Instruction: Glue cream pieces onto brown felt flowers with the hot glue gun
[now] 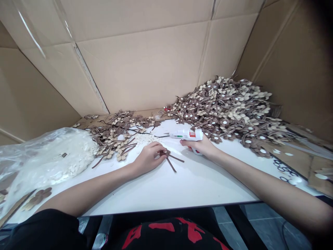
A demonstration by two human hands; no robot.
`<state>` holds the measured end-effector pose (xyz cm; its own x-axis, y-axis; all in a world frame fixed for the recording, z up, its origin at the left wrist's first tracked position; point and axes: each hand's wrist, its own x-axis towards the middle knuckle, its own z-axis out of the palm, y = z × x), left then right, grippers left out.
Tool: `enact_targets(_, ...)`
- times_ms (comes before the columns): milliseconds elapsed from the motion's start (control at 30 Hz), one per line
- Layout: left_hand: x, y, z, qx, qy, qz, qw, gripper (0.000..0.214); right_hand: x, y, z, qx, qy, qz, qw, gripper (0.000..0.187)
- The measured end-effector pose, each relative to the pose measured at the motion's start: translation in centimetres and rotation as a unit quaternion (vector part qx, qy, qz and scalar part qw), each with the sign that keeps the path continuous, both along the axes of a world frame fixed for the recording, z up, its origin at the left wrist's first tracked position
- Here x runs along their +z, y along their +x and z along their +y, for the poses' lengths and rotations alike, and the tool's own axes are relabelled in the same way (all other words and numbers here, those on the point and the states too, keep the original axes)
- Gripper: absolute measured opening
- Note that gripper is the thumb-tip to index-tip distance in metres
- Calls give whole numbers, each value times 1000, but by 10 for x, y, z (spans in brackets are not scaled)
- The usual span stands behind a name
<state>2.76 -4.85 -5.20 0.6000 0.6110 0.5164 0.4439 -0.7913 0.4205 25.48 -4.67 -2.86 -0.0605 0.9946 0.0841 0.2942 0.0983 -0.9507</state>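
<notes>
My right hand (201,145) is wrapped round the handle of a white glue gun (186,134), whose nozzle points left above the white tabletop (166,192). Close by on the left, my left hand (151,156) pinches a brown flower (165,153) with two dark strips trailing from it toward the right. My fingers cover part of that flower. Small white discs (142,139) lie scattered just beyond my left hand. A pile of brown and cream flowers (117,139) with strips spreads behind them.
At the back right rises a large heap of flowers (229,107), many with white dots. A clear plastic bag of white discs (62,156) takes up the left side. Cardboard walls (145,62) enclose the table's back and sides. Loose brown flowers (40,196) lie at the front left.
</notes>
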Motion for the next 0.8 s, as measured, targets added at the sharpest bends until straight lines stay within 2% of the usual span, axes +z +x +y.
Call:
enact_targets(233, -5, 0, 3, -6, 20, -1, 1000, 14, -2, -1, 0, 3, 6, 2, 1000, 20)
enact_targets(433, -1, 0, 2, 14, 13, 8, 1000, 12, -2, 0, 0, 19, 0, -2, 1000, 18)
enact_targets(567, 0, 1, 1, 21, 19, 23, 999, 13, 0, -2, 0, 43, 3, -6, 999, 16)
enact_targets(800, 0, -1, 4, 45, 59, 78, 994, 16, 1, -2, -1, 41, 11, -4, 999, 17)
